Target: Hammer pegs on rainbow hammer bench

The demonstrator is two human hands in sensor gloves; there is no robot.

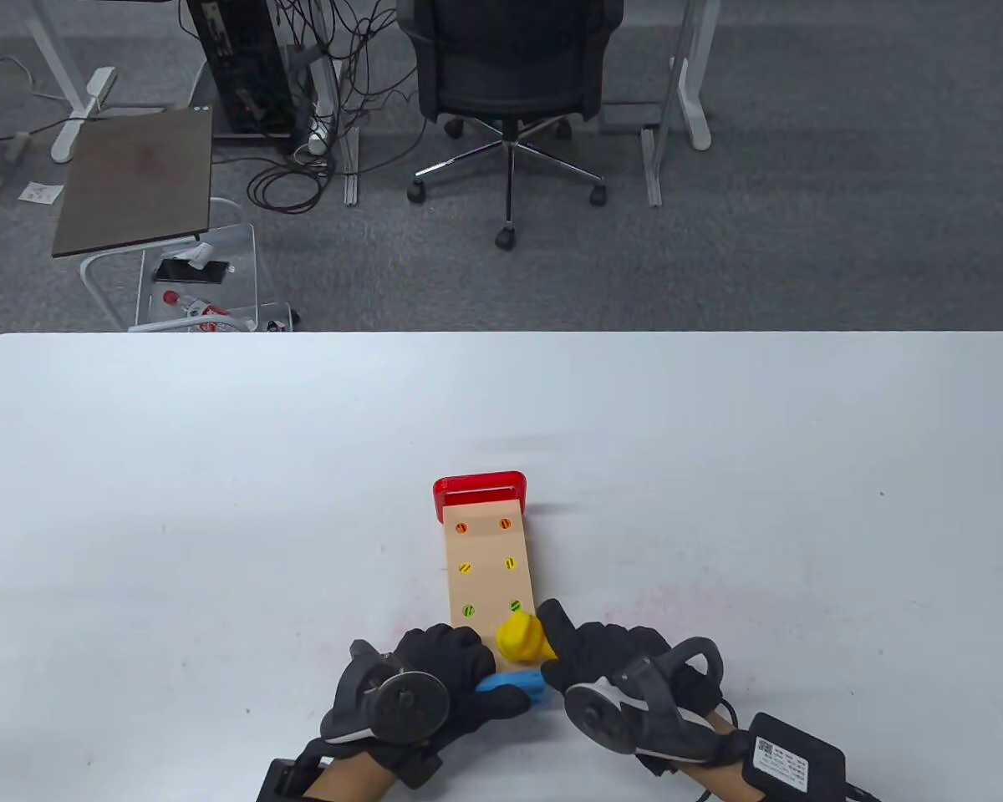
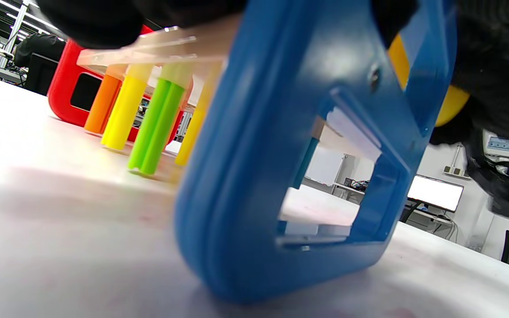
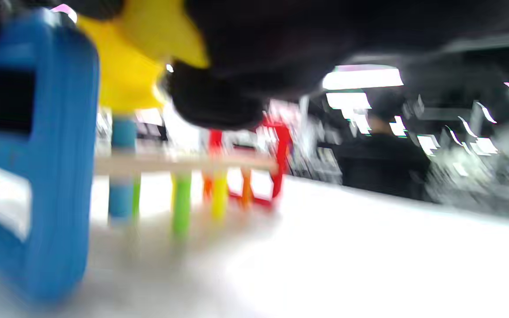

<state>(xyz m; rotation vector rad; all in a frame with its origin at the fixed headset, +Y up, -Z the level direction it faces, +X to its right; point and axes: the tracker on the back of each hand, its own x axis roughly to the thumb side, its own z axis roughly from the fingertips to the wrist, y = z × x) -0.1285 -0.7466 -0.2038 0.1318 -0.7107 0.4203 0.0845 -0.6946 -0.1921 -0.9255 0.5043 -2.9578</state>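
Note:
The hammer bench is a wooden board with a red end far from me and a blue end near me. Orange, yellow and green pegs sit flush in its top. My left hand rests on the near left corner and the blue end. My right hand grips the yellow hammer, its head on the board's near right corner above a blue peg. In the left wrist view the pegs hang down to the table.
The white table spreads wide on both sides of the bench. A black power adapter lies at the near right edge behind my right wrist. An office chair and a side cart stand on the floor beyond the table.

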